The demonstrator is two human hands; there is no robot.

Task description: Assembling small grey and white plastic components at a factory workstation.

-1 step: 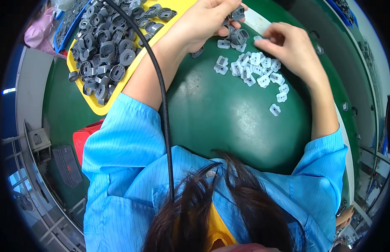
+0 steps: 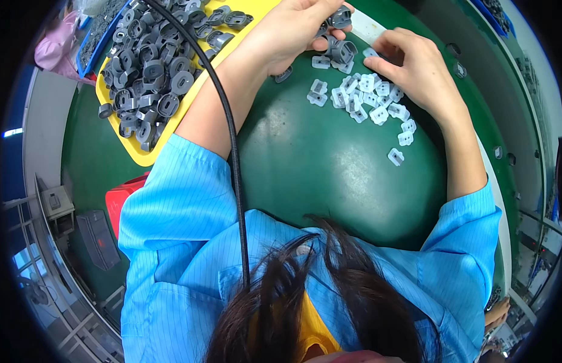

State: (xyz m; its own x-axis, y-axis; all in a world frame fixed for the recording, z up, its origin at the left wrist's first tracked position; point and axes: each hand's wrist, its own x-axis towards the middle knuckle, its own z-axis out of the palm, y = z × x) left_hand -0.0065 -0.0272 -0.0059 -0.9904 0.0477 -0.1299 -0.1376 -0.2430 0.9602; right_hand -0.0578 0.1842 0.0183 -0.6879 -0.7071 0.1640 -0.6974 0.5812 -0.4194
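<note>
At the far edge of the green tabletop (image 2: 347, 169), my left hand (image 2: 293, 30) is closed around a grey plastic part (image 2: 340, 18). Several more grey parts (image 2: 341, 51) lie just below its fingers, and some may be in the palm, which is hidden. To the right, my right hand (image 2: 417, 69) has its thumb and fingers curled together at a small translucent plastic piece (image 2: 370, 52). Between the hands and nearer to me is a loose cluster of similar translucent pieces (image 2: 369, 97), each with a dark slot in its middle.
A yellow tray (image 2: 142, 156) heaped with grey plastic parts (image 2: 154, 69) stands on the left, partly behind my left forearm. A black cable (image 2: 229, 121) hangs across the view over that arm. A red container (image 2: 116, 202) is at the left. Another person's hand (image 2: 497, 311) shows at the lower right.
My right hand has shifted very slightly toward the far left. The left hand keeps its hold, and the pieces on the table lie as before.
</note>
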